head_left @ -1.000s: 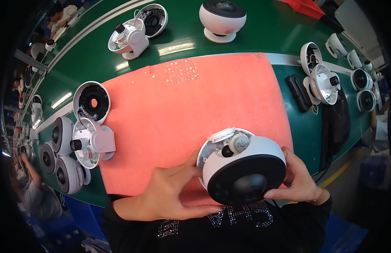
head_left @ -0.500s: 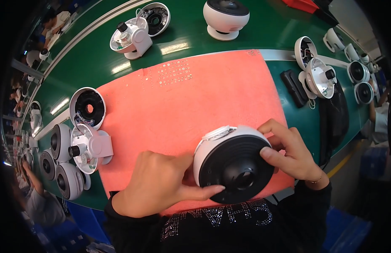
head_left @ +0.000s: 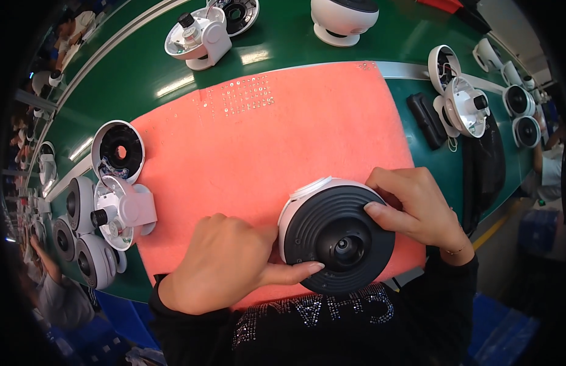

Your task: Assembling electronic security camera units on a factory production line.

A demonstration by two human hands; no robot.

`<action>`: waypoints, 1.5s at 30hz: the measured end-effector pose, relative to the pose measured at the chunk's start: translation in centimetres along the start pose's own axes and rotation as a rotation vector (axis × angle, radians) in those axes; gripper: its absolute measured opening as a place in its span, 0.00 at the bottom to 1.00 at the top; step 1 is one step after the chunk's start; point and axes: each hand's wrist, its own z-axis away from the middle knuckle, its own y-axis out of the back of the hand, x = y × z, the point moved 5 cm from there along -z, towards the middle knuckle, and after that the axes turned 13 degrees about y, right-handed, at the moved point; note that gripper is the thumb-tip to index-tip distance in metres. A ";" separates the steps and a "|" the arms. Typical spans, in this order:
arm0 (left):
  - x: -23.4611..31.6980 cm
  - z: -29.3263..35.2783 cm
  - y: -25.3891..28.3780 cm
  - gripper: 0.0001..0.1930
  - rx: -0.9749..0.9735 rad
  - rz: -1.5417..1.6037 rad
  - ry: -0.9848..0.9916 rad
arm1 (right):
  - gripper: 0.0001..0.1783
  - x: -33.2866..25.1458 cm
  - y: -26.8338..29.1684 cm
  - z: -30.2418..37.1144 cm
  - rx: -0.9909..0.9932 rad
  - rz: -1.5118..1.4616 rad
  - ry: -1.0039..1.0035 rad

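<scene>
From where I stand: round white device [head_left: 340, 244], dark ribbed face toward the wearer, over the near part of the pink mat [head_left: 234, 158]; contact with mat cannot be told. Left hand [head_left: 227, 263] grips its left side, right hand [head_left: 416, 208] its upper right rim, thumbs on the face.

A green table [head_left: 283, 46] bears a pink mat [head_left: 246, 158], a long black object [head_left: 427, 120] and white camera units [head_left: 346, 23].
</scene>
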 end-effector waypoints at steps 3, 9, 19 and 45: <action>0.0 -0.1 0.1 0.29 0.017 0.065 -0.010 | 0.19 -1.8 0.5 0.3 0.281 0.352 0.241; -0.3 -0.1 -0.1 0.30 0.017 0.030 0.002 | 0.23 -5.6 -1.5 0.6 0.125 0.337 0.644; -1.0 -0.7 0.4 0.30 -0.030 0.064 0.040 | 0.28 -4.2 -0.2 0.3 0.218 0.278 0.428; -2.2 -1.9 2.8 0.44 0.322 0.980 -0.241 | 0.60 -3.3 1.5 -4.8 0.394 -0.593 0.405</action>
